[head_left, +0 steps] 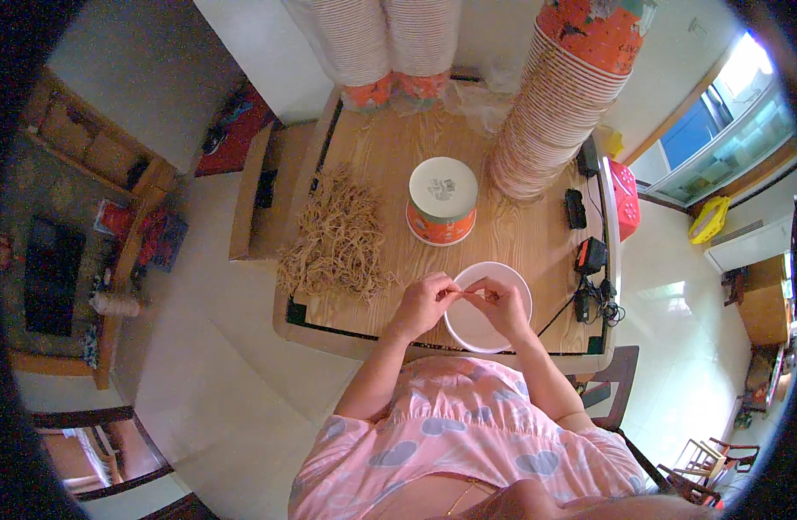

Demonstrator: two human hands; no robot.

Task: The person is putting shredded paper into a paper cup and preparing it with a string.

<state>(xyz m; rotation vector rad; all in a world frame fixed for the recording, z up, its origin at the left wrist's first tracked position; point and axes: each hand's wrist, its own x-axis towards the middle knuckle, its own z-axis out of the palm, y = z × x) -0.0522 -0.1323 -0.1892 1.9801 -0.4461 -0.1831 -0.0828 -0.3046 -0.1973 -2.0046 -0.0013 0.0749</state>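
Note:
My left hand [427, 305] and my right hand [503, 308] meet over a white paper tub [478, 338] near the table's front edge. Both are closed, thumbs and fingertips pinched together close to each other. Whatever lies between the fingertips is too small to make out. The tub stands mouth up, its inside partly hidden by my right hand. Just beyond it, an orange patterned paper tub [442, 229] stands upside down, its pale round base on top. To the left lies a loose, tangled heap of tan paper twine [338, 234].
Tall nested stacks of paper tubs stand at the back: a leaning orange-topped stack [559, 104] and two plastic-wrapped stacks [423, 39]. Black adapters with cables [592, 256] lie along the right edge. A cardboard box [273, 195] adjoins the wooden table's left side; a red basket [622, 199] is beyond the right.

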